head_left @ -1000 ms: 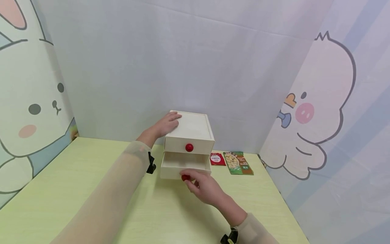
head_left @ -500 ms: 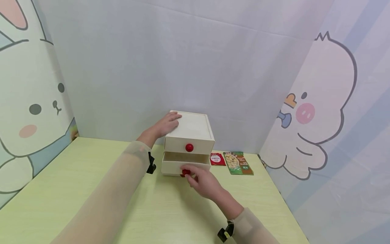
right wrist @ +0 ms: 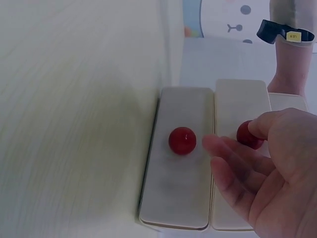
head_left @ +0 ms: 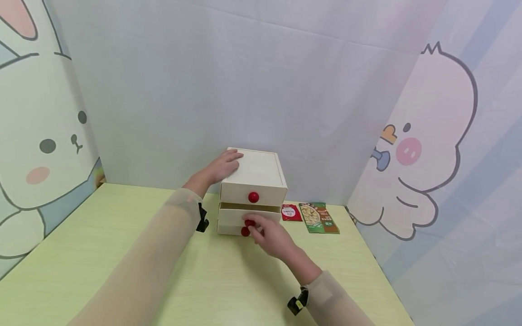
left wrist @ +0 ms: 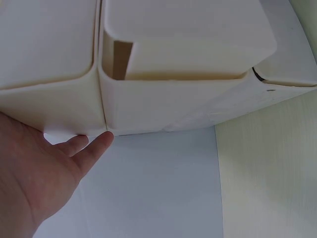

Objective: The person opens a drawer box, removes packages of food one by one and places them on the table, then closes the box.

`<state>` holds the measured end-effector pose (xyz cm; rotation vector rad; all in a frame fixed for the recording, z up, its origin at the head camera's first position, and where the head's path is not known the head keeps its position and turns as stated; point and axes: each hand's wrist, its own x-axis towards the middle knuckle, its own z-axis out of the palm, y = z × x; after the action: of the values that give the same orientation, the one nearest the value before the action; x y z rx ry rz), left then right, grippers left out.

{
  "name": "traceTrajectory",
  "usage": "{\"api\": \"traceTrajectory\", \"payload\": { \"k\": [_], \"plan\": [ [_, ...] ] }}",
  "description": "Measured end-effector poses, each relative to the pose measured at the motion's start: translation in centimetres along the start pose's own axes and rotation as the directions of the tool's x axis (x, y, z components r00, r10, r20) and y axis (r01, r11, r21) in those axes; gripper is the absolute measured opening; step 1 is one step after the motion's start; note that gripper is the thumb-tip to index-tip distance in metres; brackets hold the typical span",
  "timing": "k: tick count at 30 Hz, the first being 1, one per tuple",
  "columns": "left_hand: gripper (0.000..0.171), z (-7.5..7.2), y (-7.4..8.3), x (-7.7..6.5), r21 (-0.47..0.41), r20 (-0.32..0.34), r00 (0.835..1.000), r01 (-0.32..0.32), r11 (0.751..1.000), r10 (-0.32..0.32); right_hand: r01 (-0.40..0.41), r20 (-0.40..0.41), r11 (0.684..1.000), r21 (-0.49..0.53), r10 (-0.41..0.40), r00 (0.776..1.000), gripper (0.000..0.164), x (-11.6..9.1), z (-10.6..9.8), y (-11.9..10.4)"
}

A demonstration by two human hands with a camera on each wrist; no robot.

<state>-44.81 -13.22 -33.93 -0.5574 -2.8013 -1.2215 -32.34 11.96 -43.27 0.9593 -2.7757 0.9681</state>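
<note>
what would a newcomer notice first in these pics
Probably the three red knobs on the front of the white drawer unit, with the right hand pinching the middle knob and the middle drawer partly out. Next, the large cartoon rabbit at far left and cartoon chick at far right. A red packet and a green-and-brown packet lie right of the unit.

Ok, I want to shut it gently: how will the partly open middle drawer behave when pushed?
The middle drawer looks rigid, with straight edges, so it should hold its shape. Set within the white cabinet, it will probably slide rather than tip. Its red knob is round and looks smooth, so a grip there might slip.
</note>
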Motion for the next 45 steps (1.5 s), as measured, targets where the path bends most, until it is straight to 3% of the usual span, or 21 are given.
{"api": "traceTrajectory", "payload": {
  "k": [29,40,45],
  "plan": [
    [0.064,-0.1,0.1,0.2,-0.007,0.001,1.000,-0.006,1.000,0.006,-0.094,-0.029,0.995,-0.036,0.093,0.995,0.032,1.9,-0.3,0.3],
    [0.064,-0.1,0.0,0.0,0.004,0.001,1.000,-0.009,1.000,0.009,-0.069,0.102,0.997,-0.034,0.072,0.992,0.036,1.3,-0.6,0.2],
    [0.064,-0.1,0.0,-0.1,0.000,0.005,1.000,0.002,1.000,-0.002,-0.026,0.177,0.995,-0.095,0.042,0.983,0.031,1.1,0.1,0.6]
  ]
}}
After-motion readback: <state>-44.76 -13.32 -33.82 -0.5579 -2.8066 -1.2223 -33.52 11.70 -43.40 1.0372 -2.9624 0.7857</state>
